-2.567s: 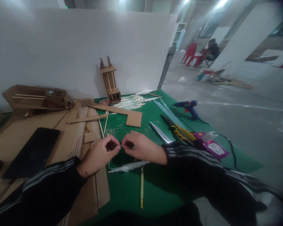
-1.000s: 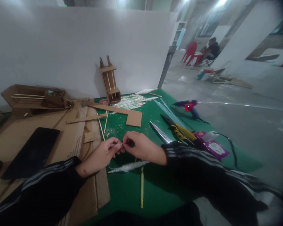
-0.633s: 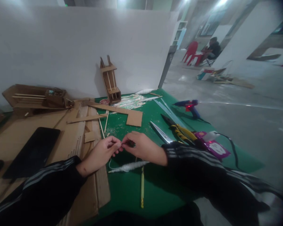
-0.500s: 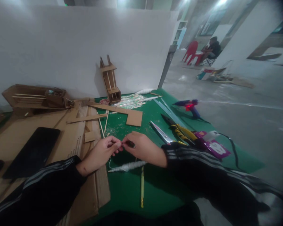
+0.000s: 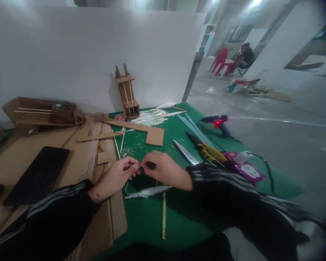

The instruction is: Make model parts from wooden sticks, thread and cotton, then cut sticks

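My left hand (image 5: 122,174) and my right hand (image 5: 163,167) meet fingertip to fingertip over the green table, both pinched. What lies between the fingertips is too small to make out. A white thread (image 5: 126,189) hangs below my left fingers toward a stick wound with white thread (image 5: 148,192), which lies just under the hands. Below it is a yellow-green pencil-like stick (image 5: 163,217). Scissors (image 5: 184,152) and yellow-handled pliers (image 5: 206,148) lie to the right of my right hand.
Cardboard sheets (image 5: 97,232) cover the left side, bearing a black tablet-like slab (image 5: 38,175). Behind are a cardboard frame (image 5: 127,92), thin sticks (image 5: 149,117) and an L-shaped cardboard piece (image 5: 154,136). A glue gun (image 5: 220,123) and purple packet (image 5: 250,172) lie right. A person (image 5: 244,56) sits far off.
My right hand has shifted very slightly, its fingertips still close against my left ones. Everything on the table looks the same.
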Demonstrator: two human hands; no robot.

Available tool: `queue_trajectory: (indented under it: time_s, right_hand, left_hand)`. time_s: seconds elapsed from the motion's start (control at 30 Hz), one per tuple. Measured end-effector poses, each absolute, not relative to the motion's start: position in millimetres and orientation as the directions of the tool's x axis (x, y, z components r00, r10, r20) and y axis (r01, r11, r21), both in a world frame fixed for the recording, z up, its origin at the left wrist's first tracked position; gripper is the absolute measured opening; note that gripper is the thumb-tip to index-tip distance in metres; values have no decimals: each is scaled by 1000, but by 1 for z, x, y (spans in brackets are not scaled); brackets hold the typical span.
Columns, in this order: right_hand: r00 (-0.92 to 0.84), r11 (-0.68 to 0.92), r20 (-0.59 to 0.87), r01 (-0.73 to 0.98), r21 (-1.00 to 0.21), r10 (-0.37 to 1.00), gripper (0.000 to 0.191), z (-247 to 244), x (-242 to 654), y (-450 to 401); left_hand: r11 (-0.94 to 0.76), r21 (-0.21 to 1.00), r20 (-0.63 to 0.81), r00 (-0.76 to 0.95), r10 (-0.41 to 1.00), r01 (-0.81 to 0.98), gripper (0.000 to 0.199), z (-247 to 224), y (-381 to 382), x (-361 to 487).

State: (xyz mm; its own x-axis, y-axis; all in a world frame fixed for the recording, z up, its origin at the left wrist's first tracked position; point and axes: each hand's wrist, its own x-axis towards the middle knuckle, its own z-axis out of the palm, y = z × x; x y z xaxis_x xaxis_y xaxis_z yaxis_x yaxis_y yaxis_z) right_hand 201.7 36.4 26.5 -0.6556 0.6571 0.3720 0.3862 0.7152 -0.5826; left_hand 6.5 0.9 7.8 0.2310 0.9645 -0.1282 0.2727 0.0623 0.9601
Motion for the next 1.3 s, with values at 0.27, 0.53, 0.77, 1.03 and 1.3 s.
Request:
queue_trajectory:
  time_s: [0.27,0.53,0.77,1.03,1.3]
  right_hand:
    - [-651,684,344,382,-621,676,10,29,204,39]
    - [-657,647,303,372,-665,690,7,31,205,41]
    - [-679,660,303,353,-663,668,10,32,208,45]
    - [-650,622,295,350,-701,700,7,33,206,42]
    - [-660,491,182,319,-810,729,9,32,202,36]
  left_hand:
    - [-77,922,-8,218,976,379,19,3,-1,2]
    - [-137,835,48,177,983,533,25,3,-2,-2]
    - [-138,813,48,172,984,566,29,5,-1,-1]
    - [-128,822,35,175,984,554,31,1,2,-3]
    - [-133,863,21,228,973,487,31,6,-1,1]
